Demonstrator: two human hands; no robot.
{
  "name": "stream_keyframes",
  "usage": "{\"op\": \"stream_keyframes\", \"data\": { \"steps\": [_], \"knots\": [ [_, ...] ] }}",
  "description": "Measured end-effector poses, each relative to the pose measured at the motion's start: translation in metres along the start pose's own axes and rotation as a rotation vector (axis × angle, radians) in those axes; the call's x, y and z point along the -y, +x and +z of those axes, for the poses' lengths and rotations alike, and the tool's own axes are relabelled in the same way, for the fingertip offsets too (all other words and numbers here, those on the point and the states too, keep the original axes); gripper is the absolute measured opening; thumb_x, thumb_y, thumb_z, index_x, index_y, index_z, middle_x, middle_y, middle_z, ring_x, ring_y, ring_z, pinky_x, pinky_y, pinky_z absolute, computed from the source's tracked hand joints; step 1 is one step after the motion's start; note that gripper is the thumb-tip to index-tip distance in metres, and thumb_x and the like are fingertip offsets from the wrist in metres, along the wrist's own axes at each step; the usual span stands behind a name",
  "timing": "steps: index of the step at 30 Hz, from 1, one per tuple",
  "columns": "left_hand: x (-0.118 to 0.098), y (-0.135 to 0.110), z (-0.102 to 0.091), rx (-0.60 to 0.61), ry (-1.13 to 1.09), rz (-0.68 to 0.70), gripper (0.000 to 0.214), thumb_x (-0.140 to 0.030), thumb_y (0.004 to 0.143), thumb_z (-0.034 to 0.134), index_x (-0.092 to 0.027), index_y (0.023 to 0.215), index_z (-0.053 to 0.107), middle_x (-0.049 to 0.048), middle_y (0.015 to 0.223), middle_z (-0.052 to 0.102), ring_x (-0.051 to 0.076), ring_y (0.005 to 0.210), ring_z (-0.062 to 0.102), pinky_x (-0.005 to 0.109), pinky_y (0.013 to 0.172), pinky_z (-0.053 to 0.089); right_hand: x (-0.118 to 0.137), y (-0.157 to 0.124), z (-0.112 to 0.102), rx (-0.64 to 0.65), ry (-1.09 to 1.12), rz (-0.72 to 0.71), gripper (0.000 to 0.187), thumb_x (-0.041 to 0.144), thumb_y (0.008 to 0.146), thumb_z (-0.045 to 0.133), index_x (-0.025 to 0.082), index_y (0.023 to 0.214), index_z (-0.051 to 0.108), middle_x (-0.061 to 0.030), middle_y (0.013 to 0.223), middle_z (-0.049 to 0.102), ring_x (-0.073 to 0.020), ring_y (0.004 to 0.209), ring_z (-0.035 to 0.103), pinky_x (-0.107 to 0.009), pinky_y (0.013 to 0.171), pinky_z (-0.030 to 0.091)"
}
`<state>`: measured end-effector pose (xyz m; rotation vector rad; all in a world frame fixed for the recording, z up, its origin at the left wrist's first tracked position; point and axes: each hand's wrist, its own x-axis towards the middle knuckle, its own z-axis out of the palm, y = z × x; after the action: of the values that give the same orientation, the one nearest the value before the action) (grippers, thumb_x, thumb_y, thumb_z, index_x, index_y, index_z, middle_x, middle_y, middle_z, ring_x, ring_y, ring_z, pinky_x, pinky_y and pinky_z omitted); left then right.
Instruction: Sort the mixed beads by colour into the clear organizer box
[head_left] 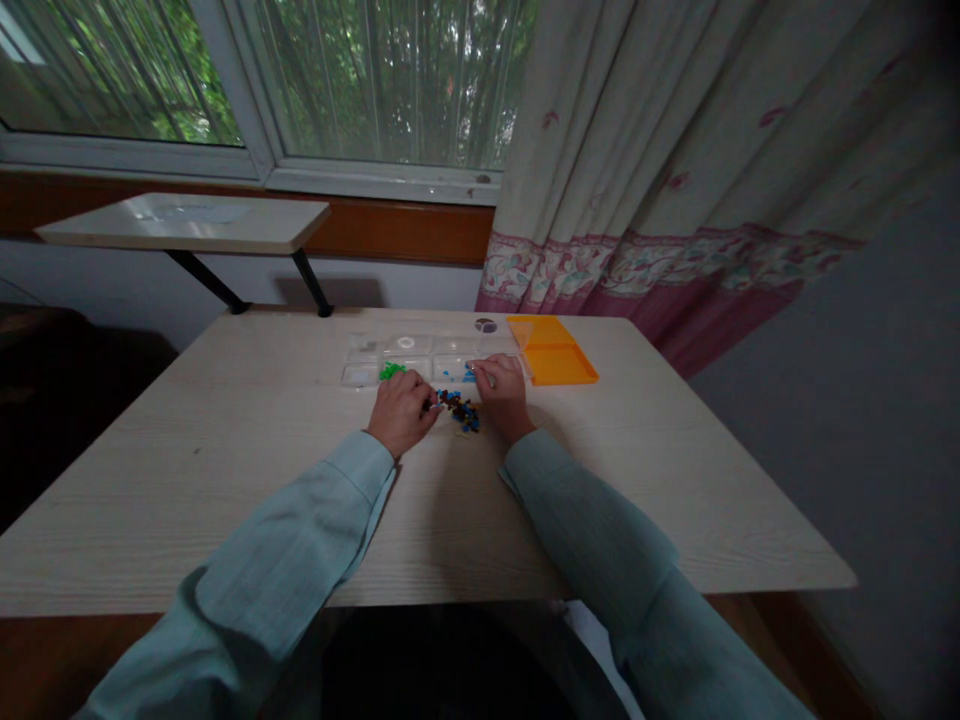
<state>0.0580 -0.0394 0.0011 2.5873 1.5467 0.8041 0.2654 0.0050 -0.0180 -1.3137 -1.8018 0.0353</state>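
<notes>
Pale wood table [225, 480] bears a clear compartment box [409, 358] holding green beads [390, 371] and blue beads [454, 376] in separate front cells, with an orange lid [551, 350] just beside it on the right. Between the curled left hand [401, 410] and the right hand [504, 395], whose bent fingers reach the box's front edge, lies a small heap [461, 410] of dark and blue beads; whether either hand pinches a bead is too small to tell.

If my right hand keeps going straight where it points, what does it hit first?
Probably the clear plastic compartment box, by its blue beads; the right hand may already touch it.
</notes>
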Motion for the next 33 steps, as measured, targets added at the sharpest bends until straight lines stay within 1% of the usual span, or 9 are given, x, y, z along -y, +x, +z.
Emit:
{"op": "stream_keyframes", "data": {
  "steps": [5,12,16,21,24,28,31,33],
  "knots": [
    [-0.002,0.0,0.002,-0.001,0.01,0.006,0.011,-0.029,0.085,0.06,-0.02,0.085,0.066,0.0091,0.093,0.056,0.026,0.094,0.049,0.041,0.078,0.036,0.0,0.0,0.0,-0.016,-0.007,-0.01,0.025,0.032,0.092,0.052,0.02,0.093,0.074,-0.0056,0.086,0.065,-0.0194,0.086,0.052,-0.035,0.084,0.039],
    [-0.006,0.002,0.004,0.017,0.065,0.031,0.011,-0.028,0.086,0.059,-0.02,0.084,0.065,0.0099,0.093,0.057,0.028,0.096,0.049,0.042,0.078,0.037,-0.002,-0.001,0.002,-0.024,-0.006,-0.012,0.026,0.034,0.092,0.052,0.02,0.093,0.074,-0.0061,0.085,0.064,-0.0203,0.086,0.052,-0.035,0.083,0.039],
    [-0.004,0.002,0.007,0.015,0.015,0.023,0.01,-0.028,0.085,0.061,-0.02,0.082,0.066,0.0093,0.091,0.057,0.026,0.094,0.05,0.041,0.079,0.038,-0.001,-0.001,0.001,-0.016,0.001,-0.002,0.027,0.035,0.092,0.051,0.021,0.093,0.075,-0.0061,0.085,0.064,-0.0204,0.086,0.052,-0.036,0.084,0.039],
    [0.008,0.004,0.011,-0.057,-0.223,-0.024,0.015,-0.032,0.085,0.061,-0.018,0.083,0.067,0.007,0.085,0.057,0.022,0.089,0.053,0.036,0.08,0.042,0.0,-0.001,0.0,-0.019,0.016,0.013,0.027,0.034,0.091,0.051,0.021,0.094,0.074,-0.006,0.085,0.064,-0.0205,0.087,0.052,-0.036,0.085,0.04],
    [0.017,0.008,0.011,-0.109,-0.404,-0.105,0.017,-0.033,0.085,0.06,-0.018,0.082,0.068,0.0052,0.083,0.058,0.02,0.089,0.054,0.034,0.081,0.045,0.006,-0.001,-0.003,-0.008,0.036,-0.002,0.026,0.034,0.092,0.052,0.022,0.092,0.075,-0.0061,0.086,0.064,-0.0204,0.088,0.053,-0.036,0.085,0.041],
    [0.022,0.01,0.011,-0.142,-0.615,-0.212,0.023,-0.04,0.084,0.061,-0.018,0.08,0.067,0.0037,0.083,0.058,0.017,0.083,0.057,0.032,0.078,0.048,0.025,-0.003,-0.011,0.075,0.123,-0.112,0.024,0.036,0.093,0.052,0.025,0.096,0.074,-0.0048,0.085,0.065,-0.019,0.088,0.055,-0.035,0.085,0.042],
    [0.023,0.01,0.014,-0.13,-0.766,-0.244,0.03,-0.047,0.084,0.059,-0.018,0.081,0.066,0.0034,0.08,0.059,0.016,0.077,0.058,0.031,0.073,0.05,0.042,-0.005,-0.016,0.135,0.197,-0.223,0.026,0.037,0.093,0.052,0.026,0.108,0.07,-0.0044,0.089,0.067,-0.0186,0.09,0.057,-0.035,0.085,0.043],
    [0.023,0.01,0.015,-0.109,-0.863,-0.253,0.032,-0.049,0.085,0.058,-0.018,0.083,0.066,0.0032,0.08,0.06,0.015,0.074,0.059,0.03,0.07,0.051,0.049,-0.005,-0.018,0.158,0.222,-0.261,0.029,0.038,0.093,0.051,0.026,0.115,0.067,-0.0045,0.091,0.068,-0.0188,0.092,0.057,-0.035,0.086,0.043]
  ]
}}
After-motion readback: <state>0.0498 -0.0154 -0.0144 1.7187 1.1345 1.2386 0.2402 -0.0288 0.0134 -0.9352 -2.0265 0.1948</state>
